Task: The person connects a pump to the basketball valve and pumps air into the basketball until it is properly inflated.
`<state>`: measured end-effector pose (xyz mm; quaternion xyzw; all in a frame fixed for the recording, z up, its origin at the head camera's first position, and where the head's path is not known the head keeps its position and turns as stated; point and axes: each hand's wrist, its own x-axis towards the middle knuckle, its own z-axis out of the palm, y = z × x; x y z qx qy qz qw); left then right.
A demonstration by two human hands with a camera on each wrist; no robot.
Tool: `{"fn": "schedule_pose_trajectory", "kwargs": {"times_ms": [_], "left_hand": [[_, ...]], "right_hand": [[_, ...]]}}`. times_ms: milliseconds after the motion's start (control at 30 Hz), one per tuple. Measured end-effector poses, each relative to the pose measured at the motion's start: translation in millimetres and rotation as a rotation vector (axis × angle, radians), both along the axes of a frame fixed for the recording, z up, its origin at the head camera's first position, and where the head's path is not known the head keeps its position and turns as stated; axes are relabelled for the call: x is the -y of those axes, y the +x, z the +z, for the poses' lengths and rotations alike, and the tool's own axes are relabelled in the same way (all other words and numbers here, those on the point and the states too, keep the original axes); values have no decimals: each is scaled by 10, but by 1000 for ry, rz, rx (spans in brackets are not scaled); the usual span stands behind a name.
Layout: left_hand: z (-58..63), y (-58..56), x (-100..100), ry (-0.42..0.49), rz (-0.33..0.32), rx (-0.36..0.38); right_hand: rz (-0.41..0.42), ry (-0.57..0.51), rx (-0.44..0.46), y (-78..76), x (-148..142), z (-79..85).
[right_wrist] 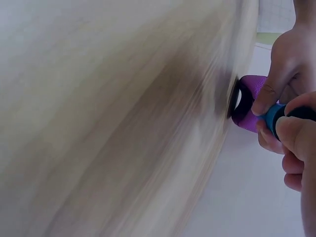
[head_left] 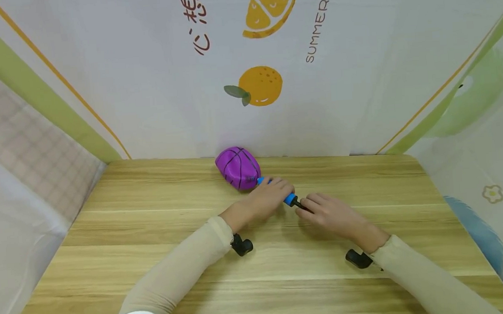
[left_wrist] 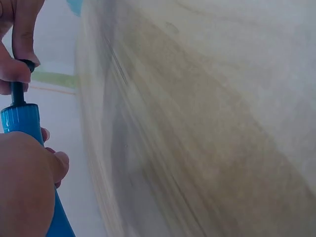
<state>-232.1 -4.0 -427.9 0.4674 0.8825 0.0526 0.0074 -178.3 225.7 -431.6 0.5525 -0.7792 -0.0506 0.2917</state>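
Observation:
A dented, partly deflated purple basketball (head_left: 236, 165) with black lines lies near the table's back edge. A blue hand pump (head_left: 290, 199) points at it, its front end right at the ball's surface. My left hand (head_left: 266, 198) grips the pump's blue barrel (left_wrist: 22, 118), which it partly covers. On the other end, my right hand (head_left: 329, 214) holds the black handle (left_wrist: 30, 64) between thumb and fingers. A short length of black rod shows between handle and barrel. In the right wrist view, the ball (right_wrist: 253, 86) shows behind both hands, with a dark hollow in its side.
The wood-grain table (head_left: 279, 301) reaches back to a white curtain (head_left: 155, 100) printed with oranges. More printed cloth hangs at both sides. Black wrist-camera mounts stick out below the left wrist (head_left: 242, 245) and right wrist (head_left: 358, 259).

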Motion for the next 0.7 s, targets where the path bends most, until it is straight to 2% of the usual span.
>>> {"fn": "schedule_pose_trajectory", "kwargs": {"times_ms": [133, 467, 700], "left_hand": [[5, -27, 23, -7, -5, -6], [25, -30, 44, -21, 7, 4], [43, -42, 58, -18, 8, -1]], "right_hand": [[2, -9, -7, 45, -50, -7], [29, -48, 13, 265, -274, -4], [19, -40, 6, 416, -422, 41]]}}
